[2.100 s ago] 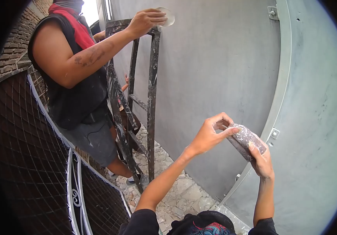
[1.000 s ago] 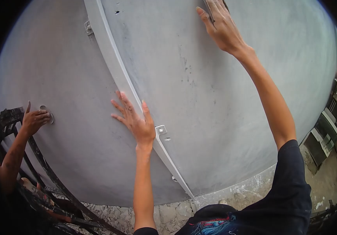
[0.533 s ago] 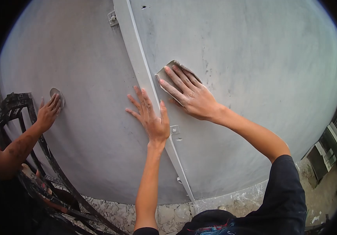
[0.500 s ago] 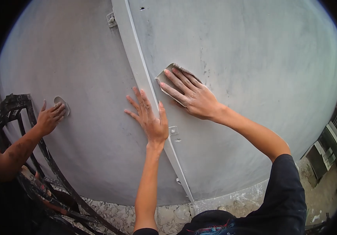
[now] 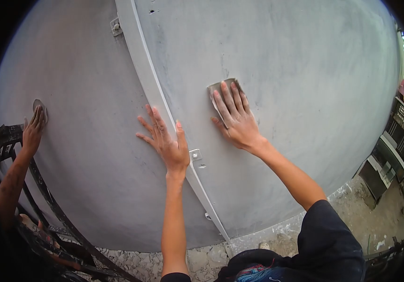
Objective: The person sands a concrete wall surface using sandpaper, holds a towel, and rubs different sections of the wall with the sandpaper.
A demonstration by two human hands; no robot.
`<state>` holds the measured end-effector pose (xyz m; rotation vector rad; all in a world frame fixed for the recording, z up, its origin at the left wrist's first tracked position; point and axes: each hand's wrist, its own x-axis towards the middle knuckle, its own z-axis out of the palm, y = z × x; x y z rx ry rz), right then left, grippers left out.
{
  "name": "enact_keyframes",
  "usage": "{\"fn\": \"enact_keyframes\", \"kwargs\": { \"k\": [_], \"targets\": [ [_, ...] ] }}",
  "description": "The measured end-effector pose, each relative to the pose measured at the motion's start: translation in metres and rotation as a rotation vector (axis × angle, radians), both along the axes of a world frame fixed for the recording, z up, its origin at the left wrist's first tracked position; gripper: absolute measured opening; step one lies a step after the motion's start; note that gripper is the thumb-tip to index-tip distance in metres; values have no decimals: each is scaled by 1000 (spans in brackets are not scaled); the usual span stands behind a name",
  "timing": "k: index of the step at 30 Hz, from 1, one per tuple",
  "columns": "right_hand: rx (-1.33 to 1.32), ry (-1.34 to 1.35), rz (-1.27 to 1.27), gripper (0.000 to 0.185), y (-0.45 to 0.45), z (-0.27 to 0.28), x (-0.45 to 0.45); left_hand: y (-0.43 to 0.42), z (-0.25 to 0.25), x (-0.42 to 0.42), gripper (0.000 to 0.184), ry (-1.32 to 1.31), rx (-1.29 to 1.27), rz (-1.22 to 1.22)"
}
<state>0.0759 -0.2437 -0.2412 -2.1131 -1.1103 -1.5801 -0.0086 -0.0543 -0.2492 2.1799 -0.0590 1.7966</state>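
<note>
My right hand [image 5: 237, 115] lies flat over a folded, dusty sheet of sandpaper [image 5: 217, 89], pressing it to the grey wall [image 5: 300, 84]. The sheet's upper and left edges show past my fingers; its middle is hidden. Lower and to the left, my left hand [image 5: 167, 145] is spread wide with nothing in it. It rests by the white strip [image 5: 142, 61] running slantwise down the wall, its thumb over the strip and its fingers left of it.
At the left, another person's hand [image 5: 34, 131] holds a rounded pad [image 5: 40, 108] to the wall. A black metal frame [image 5: 47, 188] stands beside that arm. Broken rubble [image 5: 141, 261] lies along the wall's foot. Stacked panels and racks [image 5: 390, 160] stand at the right.
My right hand and the sandpaper have slid right across the wall, and the fingers now point more upward. My left hand stays by the strip. The other person's hand has shifted left. The view has turned slightly right.
</note>
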Motion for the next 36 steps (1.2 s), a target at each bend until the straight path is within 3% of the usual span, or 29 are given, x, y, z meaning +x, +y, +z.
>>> {"fn": "enact_keyframes", "kwargs": {
  "k": [2,4,5,7,11,14,17,21,22,25,29,31,34,36],
  "targets": [
    [-78,57,18,68,-16,-59,0,-4,0,-2,73,4,-11,-26],
    [-328,15,1,68,-35,-82,11,-3,2,-2,73,18,-22,-8],
    [-324,3,-3,68,-36,-61,9,-2,4,-1,73,5,-18,-10],
    [-14,81,-32,67,-43,-8,10,-2,1,-1,73,15,-18,-1],
    [311,-74,-14,65,-57,134,37,-4,1,-2,73,33,-26,7],
    [367,-84,-6,66,-48,139,41,-3,1,-2,72,20,-44,-5],
    [230,22,-55,67,-29,50,20,-4,2,0,72,21,-57,-28],
    [36,172,-32,69,-28,-116,8,-5,-1,-2,70,-1,-57,-57],
    [-38,190,-48,69,-38,-128,0,-6,1,-2,70,-9,-61,-53],
    [-104,215,-56,69,-67,-117,14,-3,-1,0,70,-8,-42,-42],
    [440,242,-19,73,-113,33,48,-8,0,-1,70,0,-63,-40],
    [592,297,46,75,-134,71,55,-9,1,-1,70,-2,-75,-18],
    [717,363,106,75,-131,65,49,-7,0,1,70,-11,-62,-12],
    [504,212,-94,75,-98,4,51,-1,-3,5,70,-27,-47,-7]
  ]
}}
